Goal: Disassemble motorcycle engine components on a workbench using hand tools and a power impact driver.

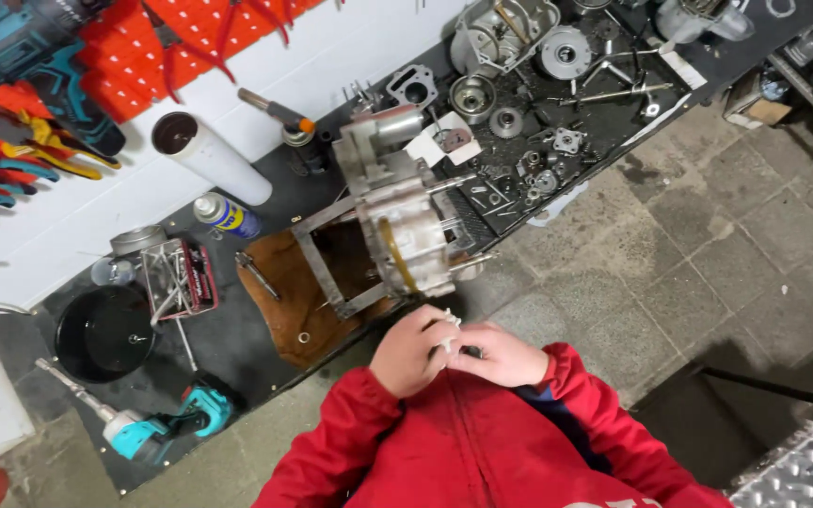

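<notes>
While both hands are held together just in front of the red jacket (pixel 482 452), a small white piece (pixel 448 331) is pinched between them. The left hand (pixel 413 351) is curled, its fingers (pixel 435 331) bent closely around the white piece so that little gap is seen. The right hand (pixel 503 355) is laid against the left, its fingers (pixel 468 341) drawn narrow and touching the same piece; what the piece is cannot be told, as most of it is hidden by the fingers.

Just beyond the hands, at the near edge of the dark counter (pixel 237 348), a grey metal engine case (pixel 405 218) is clamped in a metal frame (pixel 326 259) over a brown board (pixel 298 310). Well apart to the left, a teal power drill (pixel 157 428), a round black pan (pixel 105 331), a tray of loose bolts (pixel 179 277), a blue spray can (pixel 226 214) and a white tube (pixel 211 155) are set on the counter. Gears and small metal parts (pixel 538 103) are spread at the far right end. Pliers (pixel 35 155) are hung on the red and white wall board behind.
</notes>
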